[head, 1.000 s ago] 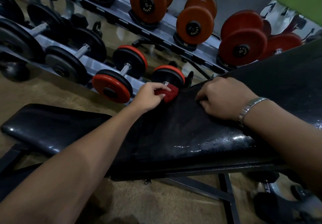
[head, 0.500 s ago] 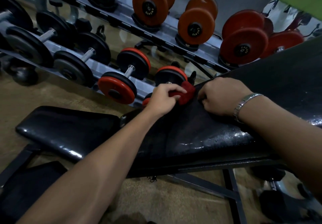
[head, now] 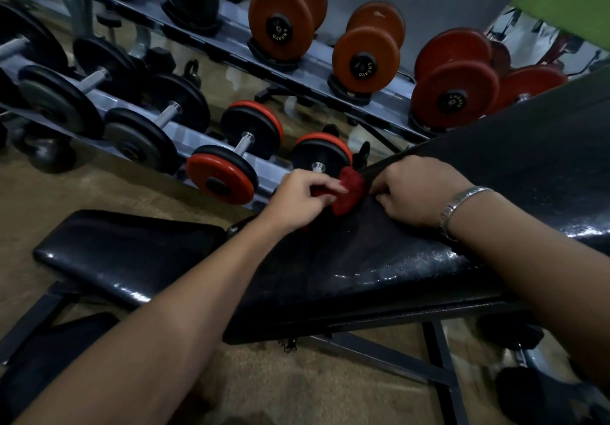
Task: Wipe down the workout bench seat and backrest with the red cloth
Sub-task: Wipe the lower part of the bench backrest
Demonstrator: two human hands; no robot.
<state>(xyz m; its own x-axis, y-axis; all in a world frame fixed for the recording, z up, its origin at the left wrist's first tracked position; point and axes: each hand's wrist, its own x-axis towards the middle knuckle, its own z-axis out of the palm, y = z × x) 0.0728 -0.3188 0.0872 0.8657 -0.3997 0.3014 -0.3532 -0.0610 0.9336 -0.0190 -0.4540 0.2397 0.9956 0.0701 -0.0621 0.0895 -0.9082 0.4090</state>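
The black padded bench runs across the view: its seat (head: 132,253) lies low at the left and its backrest (head: 412,253) rises to the upper right, shiny and wet along the near edge. A bunched red cloth (head: 350,190) sits on the far edge of the backrest. My left hand (head: 300,200) grips the cloth from the left. My right hand (head: 419,190), with a metal bracelet on its wrist, rests fingers curled on the backrest, touching the cloth's right side.
A two-tier dumbbell rack (head: 204,134) stands just behind the bench, with black and red dumbbells (head: 231,167) on the low tier and orange-red ones (head: 455,91) above. The bench's metal frame (head: 439,352) stands on a brown floor (head: 297,391).
My left hand has carried the red cloth to the right and farther up the backrest's far edge, until it meets my right hand. The right hand has stayed in place.
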